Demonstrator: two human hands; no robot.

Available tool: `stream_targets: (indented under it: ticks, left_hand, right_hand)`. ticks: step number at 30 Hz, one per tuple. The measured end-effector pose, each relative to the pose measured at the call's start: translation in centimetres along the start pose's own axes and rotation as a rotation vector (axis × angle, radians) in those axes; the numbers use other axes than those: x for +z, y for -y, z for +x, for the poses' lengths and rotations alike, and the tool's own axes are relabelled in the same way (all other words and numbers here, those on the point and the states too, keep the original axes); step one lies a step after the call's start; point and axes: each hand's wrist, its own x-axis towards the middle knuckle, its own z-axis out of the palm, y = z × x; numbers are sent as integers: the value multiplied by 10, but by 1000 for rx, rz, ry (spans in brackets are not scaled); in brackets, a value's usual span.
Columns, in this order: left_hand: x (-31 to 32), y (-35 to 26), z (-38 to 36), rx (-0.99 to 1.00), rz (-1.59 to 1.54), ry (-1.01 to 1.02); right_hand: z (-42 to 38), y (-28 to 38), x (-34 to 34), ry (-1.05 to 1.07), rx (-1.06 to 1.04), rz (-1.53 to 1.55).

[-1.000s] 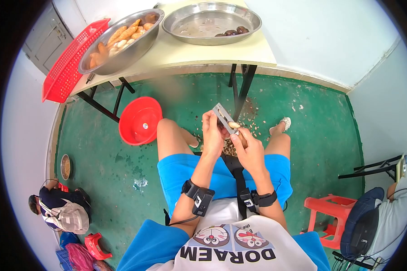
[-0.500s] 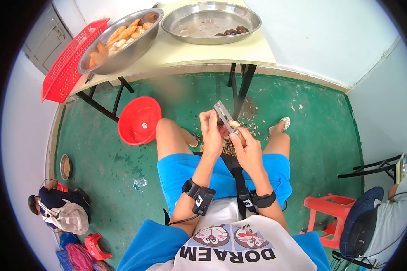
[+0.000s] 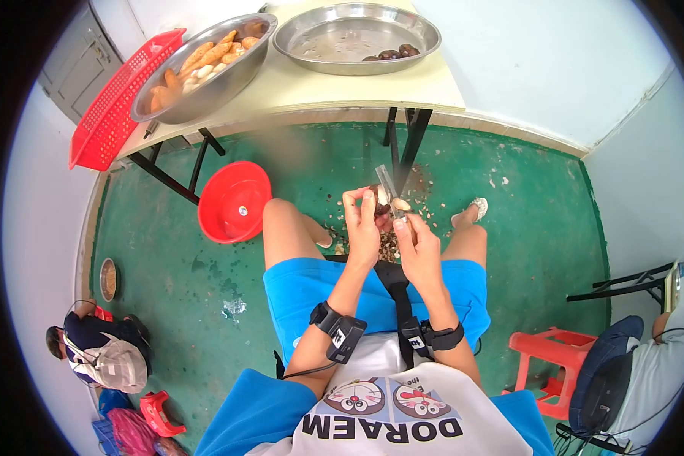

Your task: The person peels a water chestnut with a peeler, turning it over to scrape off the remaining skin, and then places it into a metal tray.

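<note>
My left hand (image 3: pixel 363 224) has its fingers closed around a small dark-brown root vegetable (image 3: pixel 382 196) with a pale patch of bare flesh on its side. In my right hand (image 3: pixel 419 247) is a flat metal peeler (image 3: pixel 388 185), pointing up and away from me. The peeler's blade lies against or very close to the vegetable; contact is hard to make out. A pale slice of peel (image 3: pixel 401 205) shows beside the peeler, just above my right fingers. Both hands are raised between my knees, over peel scraps (image 3: pixel 388 247) on the floor.
A table (image 3: pixel 342 99) ahead bears a steel tray (image 3: pixel 334 67) with several dark roots (image 3: pixel 391 54), a steel bowl (image 3: pixel 205 106) of orange and pale roots, and a red basket (image 3: pixel 99 129). A red basin (image 3: pixel 224 220) stands left; a red stool (image 3: pixel 551 349) and people are nearby.
The peeler has turned more upright and shifted slightly right. More of the vegetable's pale flesh shows now. Both hands have moved slightly to the right.
</note>
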Motion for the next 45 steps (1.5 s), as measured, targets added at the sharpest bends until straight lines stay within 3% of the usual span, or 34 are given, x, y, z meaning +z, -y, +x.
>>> stream_targets:
  ticks: [8,11,12,14,18,23,26,28,30,33,35,39,41,44,45]
  left_hand:
    - [1,0,1,41,40,-13]
    - [5,-5,-1,55,54,-5]
    - [6,-7,-2,64,54,6]
    - [2,-5,0,73,63,38]
    - [-3,-4,4,26,84,84]
    - [7,-15,1,-64,-19,63]
    - [11,-15,-1,-103,-96,30]
    - [9,-12,0,-121,-120,-1]
    - [3,-12,0,-151,-226,112]
    - [1,-17,2,-137,-189,80]
    - [-3,-18,3,-144,-181,62]
    - [-4,-22,3,-165,-175,59]
    - [-6,-22,3,-166,-176,41]
    - [-8,-20,5,-160,-167,14]
    - [-9,-19,5,-160,-168,14]
  right_hand:
    - [-1,5,-1,148,275,355]
    - [-2,6,-1,174,288,406]
    - [-1,-1,1,173,288,407]
    - [1,-22,7,66,44,236]
    - [0,-18,9,11,47,237]
    - [1,8,-2,195,339,505]
    - [2,14,-5,231,408,563]
    - [2,6,-3,188,428,586]
    - [3,1,-6,144,446,608]
    - [6,-12,-11,68,437,505]
    - [7,-38,-4,-51,97,85]
    - [2,-1,-13,-5,170,-235]
    - [2,4,-12,1,241,-170]
    - [2,2,-12,-19,173,-108]
    - [3,-3,-11,-40,39,-132]
